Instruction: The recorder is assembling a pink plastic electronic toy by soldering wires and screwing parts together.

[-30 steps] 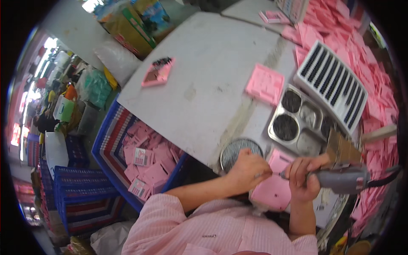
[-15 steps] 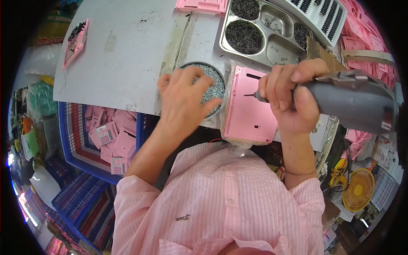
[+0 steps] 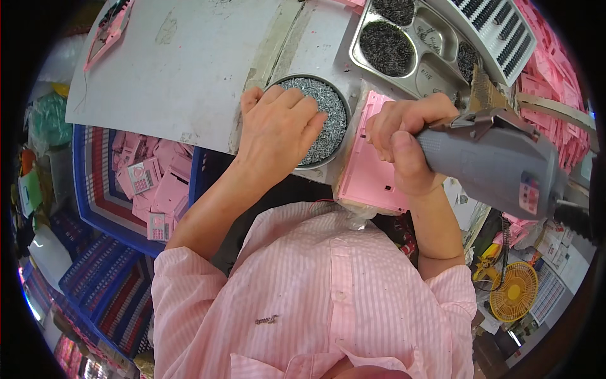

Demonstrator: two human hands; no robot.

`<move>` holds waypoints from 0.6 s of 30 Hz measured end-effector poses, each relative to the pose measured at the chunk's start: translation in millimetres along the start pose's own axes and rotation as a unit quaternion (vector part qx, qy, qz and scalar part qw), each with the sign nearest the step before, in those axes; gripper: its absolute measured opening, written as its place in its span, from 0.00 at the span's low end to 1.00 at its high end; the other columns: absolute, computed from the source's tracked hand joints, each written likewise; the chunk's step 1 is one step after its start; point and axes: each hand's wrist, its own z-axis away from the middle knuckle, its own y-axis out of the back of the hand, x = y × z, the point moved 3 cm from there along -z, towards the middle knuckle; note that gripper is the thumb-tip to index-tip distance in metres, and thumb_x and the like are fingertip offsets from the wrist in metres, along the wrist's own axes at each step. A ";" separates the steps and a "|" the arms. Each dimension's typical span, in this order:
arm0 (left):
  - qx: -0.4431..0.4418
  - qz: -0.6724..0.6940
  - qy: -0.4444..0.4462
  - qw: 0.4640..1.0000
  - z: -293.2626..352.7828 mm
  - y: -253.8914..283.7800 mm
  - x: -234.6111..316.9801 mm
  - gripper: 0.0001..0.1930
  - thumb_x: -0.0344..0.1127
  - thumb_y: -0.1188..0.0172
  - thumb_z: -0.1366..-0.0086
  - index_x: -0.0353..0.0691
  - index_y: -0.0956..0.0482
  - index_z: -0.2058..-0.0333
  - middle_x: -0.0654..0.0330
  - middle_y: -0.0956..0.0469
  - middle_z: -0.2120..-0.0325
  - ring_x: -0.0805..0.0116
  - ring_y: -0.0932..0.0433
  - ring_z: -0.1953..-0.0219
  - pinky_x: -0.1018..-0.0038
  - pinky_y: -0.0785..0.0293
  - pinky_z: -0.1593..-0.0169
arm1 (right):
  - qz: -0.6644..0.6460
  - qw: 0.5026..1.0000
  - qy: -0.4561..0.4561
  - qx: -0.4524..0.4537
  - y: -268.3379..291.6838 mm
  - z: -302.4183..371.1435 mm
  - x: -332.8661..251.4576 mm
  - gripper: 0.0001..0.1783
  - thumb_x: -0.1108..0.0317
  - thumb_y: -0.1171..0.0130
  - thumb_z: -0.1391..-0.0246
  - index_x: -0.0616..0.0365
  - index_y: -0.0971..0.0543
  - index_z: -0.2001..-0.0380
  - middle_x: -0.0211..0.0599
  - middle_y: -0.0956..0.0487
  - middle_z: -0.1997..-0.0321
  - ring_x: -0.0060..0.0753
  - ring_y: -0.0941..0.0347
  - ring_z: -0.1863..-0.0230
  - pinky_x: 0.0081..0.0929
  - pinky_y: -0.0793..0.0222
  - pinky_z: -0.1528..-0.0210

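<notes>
My left hand (image 3: 278, 129) is over a round bowl (image 3: 344, 140) filled with small silvery screws (image 3: 325, 95). Its fingers are bent down and drawn together at the bowl's left side; the fingertips are hidden, so whether they pinch a screw does not show. My right hand (image 3: 410, 139) is wrapped around a grey electric screwdriver (image 3: 489, 158), held above a pink plastic panel (image 3: 366, 174). The tool's bit is hidden behind my fingers. Clear plastic film wraps the edges of the block under the panel, just right of the bowl.
A steel compartment tray (image 3: 360, 60) holds dark small parts at the back. Beside it stands a white rack (image 3: 514, 69) with black pieces. A blue basket (image 3: 85, 205) at left contains pink casings (image 3: 167, 189). Another pink part (image 3: 110, 31) lies far left; a yellow fan (image 3: 514, 292) is lower right.
My left thumb has drawn in toward the bent fingers. The screwdriver has tilted, and its bit, visible over the panel before, is now hidden. The whole view has shifted somewhat.
</notes>
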 end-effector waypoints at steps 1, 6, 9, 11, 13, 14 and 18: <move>-0.006 0.010 -0.011 1.000 0.7 2.0 1.4 0.09 0.40 0.35 0.40 0.46 0.23 0.75 0.67 0.25 0.73 0.64 0.26 0.64 0.58 0.39 0.52 | 0.011 1.000 0.004 -0.011 -0.2 -0.1 0.3 0.13 0.70 0.41 0.38 0.56 0.37 0.64 0.32 0.34 0.81 0.23 0.40 0.82 0.25 0.38 0.79; -0.009 0.053 -0.082 0.995 5.2 0.9 11.2 0.08 0.39 0.34 0.43 0.48 0.25 0.76 0.69 0.26 0.73 0.66 0.26 0.65 0.59 0.38 0.51 | 0.037 0.999 0.000 -0.015 1.7 -0.4 0.9 0.10 0.69 0.43 0.38 0.55 0.35 0.62 0.31 0.33 0.81 0.21 0.40 0.82 0.26 0.36 0.78; -0.007 0.081 -0.124 0.989 12.2 1.0 22.5 0.05 0.34 0.33 0.42 0.47 0.21 0.70 0.69 0.23 0.70 0.66 0.25 0.66 0.61 0.39 0.52 | -0.047 0.999 -0.009 -0.014 5.4 -15.6 -19.3 0.10 0.63 0.45 0.37 0.53 0.33 0.59 0.25 0.33 0.82 0.20 0.41 0.83 0.27 0.34 0.75; 0.014 0.124 -0.153 0.980 18.8 -2.7 30.7 0.05 0.35 0.34 0.42 0.46 0.21 0.68 0.69 0.21 0.69 0.69 0.24 0.66 0.60 0.38 0.51 | -0.120 0.991 0.014 -0.059 5.9 -17.4 -45.5 0.12 0.59 0.45 0.37 0.50 0.33 0.57 0.22 0.32 0.82 0.20 0.40 0.84 0.28 0.33 0.74; 0.031 0.148 -0.176 0.973 20.3 -3.4 36.1 0.07 0.35 0.34 0.43 0.45 0.21 0.66 0.68 0.20 0.67 0.70 0.23 0.66 0.59 0.37 0.50 | -0.145 0.987 0.020 -0.073 2.0 -10.2 -57.4 0.13 0.56 0.45 0.37 0.48 0.33 0.56 0.20 0.32 0.82 0.20 0.39 0.84 0.27 0.33 0.74; 0.037 0.152 -0.180 0.971 21.9 -2.2 38.4 0.08 0.34 0.34 0.43 0.44 0.20 0.64 0.67 0.19 0.67 0.71 0.23 0.66 0.60 0.37 0.50 | -0.145 0.986 0.021 -0.075 0.6 -7.8 -59.6 0.14 0.55 0.45 0.37 0.48 0.33 0.56 0.19 0.32 0.82 0.20 0.38 0.84 0.27 0.33 0.74; 0.057 0.196 -0.183 0.962 22.7 2.4 49.7 0.11 0.31 0.31 0.46 0.43 0.20 0.64 0.68 0.19 0.69 0.71 0.24 0.69 0.63 0.36 0.52 | -0.131 0.988 0.030 -0.074 0.0 2.3 -68.6 0.15 0.53 0.45 0.37 0.46 0.34 0.56 0.20 0.32 0.82 0.20 0.37 0.84 0.26 0.33 0.74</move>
